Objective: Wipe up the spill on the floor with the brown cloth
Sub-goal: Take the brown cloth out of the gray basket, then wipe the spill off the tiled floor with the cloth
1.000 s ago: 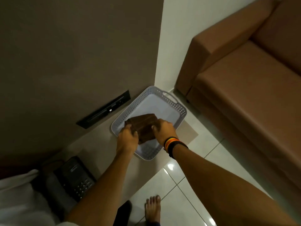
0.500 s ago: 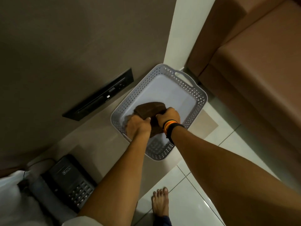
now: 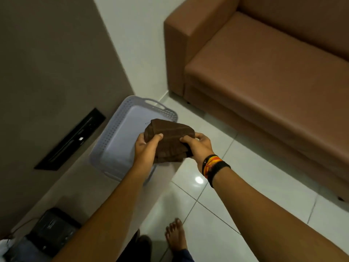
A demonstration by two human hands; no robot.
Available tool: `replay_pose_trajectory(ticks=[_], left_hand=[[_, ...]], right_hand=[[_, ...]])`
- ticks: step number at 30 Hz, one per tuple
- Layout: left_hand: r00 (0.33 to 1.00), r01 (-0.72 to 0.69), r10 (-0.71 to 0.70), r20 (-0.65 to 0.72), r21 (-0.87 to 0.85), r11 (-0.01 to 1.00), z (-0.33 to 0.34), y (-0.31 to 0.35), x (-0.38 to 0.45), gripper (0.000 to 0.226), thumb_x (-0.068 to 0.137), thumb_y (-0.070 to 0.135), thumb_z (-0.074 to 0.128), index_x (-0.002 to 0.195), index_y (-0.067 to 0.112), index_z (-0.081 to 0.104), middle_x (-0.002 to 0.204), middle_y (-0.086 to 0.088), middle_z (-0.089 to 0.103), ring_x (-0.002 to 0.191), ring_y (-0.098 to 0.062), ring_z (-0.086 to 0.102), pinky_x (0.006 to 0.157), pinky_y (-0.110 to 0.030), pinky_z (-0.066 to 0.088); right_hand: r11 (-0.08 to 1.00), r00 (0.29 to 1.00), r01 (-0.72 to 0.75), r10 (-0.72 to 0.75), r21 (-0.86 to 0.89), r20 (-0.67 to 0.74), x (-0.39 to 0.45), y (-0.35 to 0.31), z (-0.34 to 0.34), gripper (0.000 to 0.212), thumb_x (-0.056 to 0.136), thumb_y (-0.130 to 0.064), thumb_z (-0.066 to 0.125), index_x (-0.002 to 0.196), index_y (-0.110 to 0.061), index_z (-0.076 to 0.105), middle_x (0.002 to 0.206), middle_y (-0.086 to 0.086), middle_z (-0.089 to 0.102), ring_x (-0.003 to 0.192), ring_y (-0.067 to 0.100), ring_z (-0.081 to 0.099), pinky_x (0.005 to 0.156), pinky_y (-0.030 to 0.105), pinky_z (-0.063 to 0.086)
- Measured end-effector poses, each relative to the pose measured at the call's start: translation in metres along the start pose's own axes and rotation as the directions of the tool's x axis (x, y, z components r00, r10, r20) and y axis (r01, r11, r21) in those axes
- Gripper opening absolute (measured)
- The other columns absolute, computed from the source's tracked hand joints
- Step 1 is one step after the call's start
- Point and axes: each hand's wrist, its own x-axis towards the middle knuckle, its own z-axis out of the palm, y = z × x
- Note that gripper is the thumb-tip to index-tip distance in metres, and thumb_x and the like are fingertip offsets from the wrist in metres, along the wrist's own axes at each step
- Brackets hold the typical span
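A folded brown cloth [image 3: 170,137] is held up in the air between both my hands, above the right edge of the grey tray. My left hand [image 3: 146,148] grips its left side with the thumb on top. My right hand [image 3: 198,144], with dark and orange bands on the wrist, grips its right side. No spill shows on the white floor tiles [image 3: 217,210] in view.
The grey perforated tray [image 3: 113,140] lies on a beige counter [image 3: 79,186] against a brown wall. A black phone [image 3: 52,229] sits at the counter's near end. A brown sofa [image 3: 264,82] stands at the right. My bare foot [image 3: 176,237] is on the tiles.
Both hands have lifted the brown cloth out of the tray and drawn it to the right, off the tray's edge. The view has swung toward the sofa and floor.
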Motion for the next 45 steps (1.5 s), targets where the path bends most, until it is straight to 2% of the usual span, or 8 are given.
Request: replay_pose_trajectory(ticks=[6, 12, 18, 29, 33, 38, 42, 45], left_hand=[[0.982, -0.110, 0.070, 0.178, 0.229, 0.967, 0.135, -0.043, -0.091, 0.041, 0.093, 0.028, 0.074, 0.131, 0.018, 0.060, 0.120, -0.005, 0.075, 0.093, -0.012, 0.075, 0.059, -0.016, 0.060], [0.930, -0.248, 0.017, 0.368, 0.589, 0.769, 0.270, -0.166, -0.214, 0.039, 0.095, 0.025, 0.073, 0.131, 0.019, 0.059, 0.122, -0.006, 0.071, 0.101, -0.021, 0.068, 0.079, -0.026, 0.058], [0.859, -0.325, -0.160, 0.487, 0.759, 0.564, 0.363, -0.321, -0.326, 0.044, 0.093, 0.025, 0.074, 0.133, 0.011, 0.063, 0.123, -0.014, 0.073, 0.114, -0.036, 0.070, 0.096, -0.041, 0.058], [0.639, -0.190, -0.636, 0.432, 0.890, 0.414, 0.440, -0.538, -0.307, 0.049, 0.089, 0.026, 0.077, 0.133, 0.009, 0.063, 0.125, -0.011, 0.069, 0.110, -0.029, 0.067, 0.094, -0.038, 0.059], [0.525, -0.437, -0.707, 0.473, 0.863, 0.253, 0.454, -0.610, -0.277, 0.057, 0.093, 0.036, 0.072, 0.139, 0.005, 0.061, 0.136, -0.018, 0.067, 0.122, -0.033, 0.065, 0.101, -0.036, 0.054], [0.510, -0.852, -0.418, 0.752, 0.507, -0.127, 0.465, -0.658, -0.209, 0.095, 0.096, 0.048, 0.063, 0.167, 0.011, 0.012, 0.176, -0.018, 0.007, 0.163, -0.034, 0.002, 0.132, -0.049, 0.006], [0.463, -0.886, -0.442, 0.768, 0.383, -0.262, 0.508, -0.673, -0.155, 0.147, 0.073, 0.064, 0.080, 0.162, 0.012, -0.024, 0.167, -0.023, -0.035, 0.155, -0.038, -0.034, 0.121, -0.058, -0.022], [0.488, -0.872, -0.564, 0.666, 0.391, -0.294, 0.531, -0.678, -0.138, 0.176, 0.051, 0.071, 0.089, 0.152, 0.015, -0.044, 0.156, -0.024, -0.052, 0.146, -0.040, -0.048, 0.117, -0.067, -0.025]], right_hand=[[0.991, 0.987, 0.014, 0.007, 0.132, -0.159, -0.048, 0.018, -0.177, 0.025, 0.087, -0.009, 0.074, 0.108, -0.013, 0.062, 0.101, 0.008, 0.071, 0.081, 0.019, 0.071, 0.061, 0.028, 0.060], [0.969, 0.896, -0.004, 0.114, 0.248, -0.428, -0.106, 0.111, -0.370, 0.040, 0.085, -0.007, 0.076, 0.121, -0.009, 0.059, 0.119, 0.017, 0.070, 0.107, 0.037, 0.070, 0.096, 0.054, 0.058], [0.955, 0.720, -0.083, 0.254, 0.284, -0.646, -0.131, 0.230, -0.532, 0.038, 0.087, -0.007, 0.071, 0.123, -0.011, 0.059, 0.119, 0.016, 0.070, 0.099, 0.029, 0.067, 0.093, 0.039, 0.058], [0.969, 0.538, -0.228, 0.205, 0.093, -0.818, -0.059, 0.412, -0.679, 0.040, 0.088, -0.010, 0.060, 0.127, -0.019, 0.061, 0.102, 0.003, 0.064, 0.085, 0.020, 0.058, 0.080, 0.031, 0.050], [0.945, 0.421, -0.308, 0.239, 0.110, -0.875, -0.023, 0.485, -0.706, 0.048, 0.091, -0.009, 0.055, 0.138, -0.017, 0.056, 0.118, 0.013, 0.069, 0.100, 0.031, 0.066, 0.089, 0.035, 0.053], [0.926, 0.466, -0.377, 0.166, -0.025, -0.869, 0.020, 0.557, -0.686, 0.065, 0.101, -0.023, 0.050, 0.159, -0.006, 0.026, 0.166, 0.021, 0.024, 0.153, 0.039, 0.025, 0.125, 0.048, 0.027], [0.865, 0.553, -0.477, 0.158, -0.155, -0.818, 0.066, 0.584, -0.669, 0.079, 0.103, -0.053, 0.034, 0.164, -0.015, 0.001, 0.172, 0.014, -0.010, 0.158, 0.036, -0.009, 0.125, 0.059, 0.004], [0.778, 0.503, -0.591, 0.148, -0.214, -0.852, 0.096, 0.597, -0.678, 0.081, 0.102, -0.059, 0.023, 0.163, -0.016, -0.008, 0.171, 0.013, -0.015, 0.158, 0.036, -0.014, 0.124, 0.064, -0.001]])
